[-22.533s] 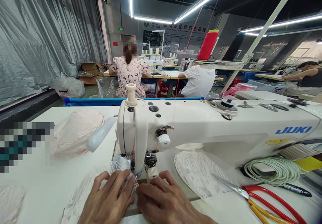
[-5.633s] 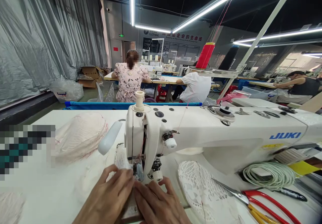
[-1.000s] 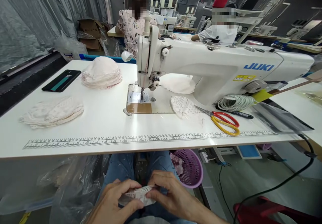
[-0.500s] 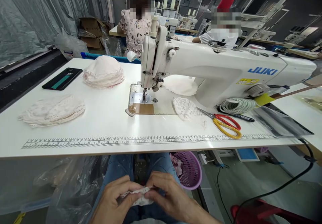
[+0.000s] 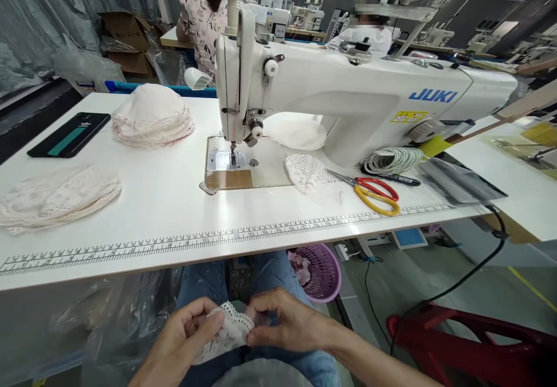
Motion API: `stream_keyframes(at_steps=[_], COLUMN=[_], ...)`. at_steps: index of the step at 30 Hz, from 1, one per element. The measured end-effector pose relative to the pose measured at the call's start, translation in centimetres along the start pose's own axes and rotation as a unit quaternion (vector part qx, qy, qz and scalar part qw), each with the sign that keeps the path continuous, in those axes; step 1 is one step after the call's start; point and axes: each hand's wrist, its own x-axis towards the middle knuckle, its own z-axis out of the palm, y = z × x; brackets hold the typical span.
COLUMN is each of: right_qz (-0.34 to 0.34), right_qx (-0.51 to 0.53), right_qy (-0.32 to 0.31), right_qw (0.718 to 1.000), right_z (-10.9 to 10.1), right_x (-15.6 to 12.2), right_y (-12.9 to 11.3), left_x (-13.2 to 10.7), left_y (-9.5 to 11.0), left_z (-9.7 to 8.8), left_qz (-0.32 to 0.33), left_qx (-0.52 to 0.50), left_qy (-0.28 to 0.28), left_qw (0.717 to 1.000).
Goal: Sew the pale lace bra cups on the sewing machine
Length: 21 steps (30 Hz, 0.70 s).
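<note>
Both hands are low over my lap, below the table edge. My left hand [image 5: 183, 340] and my right hand [image 5: 289, 323] pinch a small white lace piece [image 5: 226, 332] between them, fingers closed on its edges. Above, a white JUKI sewing machine [image 5: 348, 94] stands on the white table [image 5: 165, 207], its needle over the metal plate [image 5: 224, 163]. Nothing lies under the needle.
Stacks of lace cups lie at the left [image 5: 56, 198], at the back [image 5: 150, 117] and beside the machine [image 5: 307, 172]. Red and yellow scissors [image 5: 376, 192], a coiled cord [image 5: 391, 161], a phone [image 5: 69, 134]. A purple basket [image 5: 322, 271] sits under the table. Other people sit behind.
Earlier my hands pressed lace under the needle; now they hold the piece in my lap. In the last second the view swung slightly right and the lace was turned between my fingers.
</note>
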Motion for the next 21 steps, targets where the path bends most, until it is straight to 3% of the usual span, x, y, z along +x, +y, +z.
stream_keyframes(at_steps=[6,12,21], right_qz=[0.023,0.010,-0.007], right_qx=[0.083,0.082,-0.036], right_qy=[-0.053,-0.074,0.004], right_qw=[0.995,0.994,0.999], right_z=[-0.8,-1.3,-0.4], right_x=[-0.5,-0.9,-0.5], right_y=[0.0,-0.5,0.0], left_x=[-0.2,0.1,0.3], left_y=[0.5,0.4,0.0], left_z=[0.2,0.3,0.2], left_qz=[-0.033,-0.025,-0.003], left_qx=[-0.036,-0.009,0.089], left_qy=[-0.002,0.006,0.049], left_qw=[0.999,1.000,0.995])
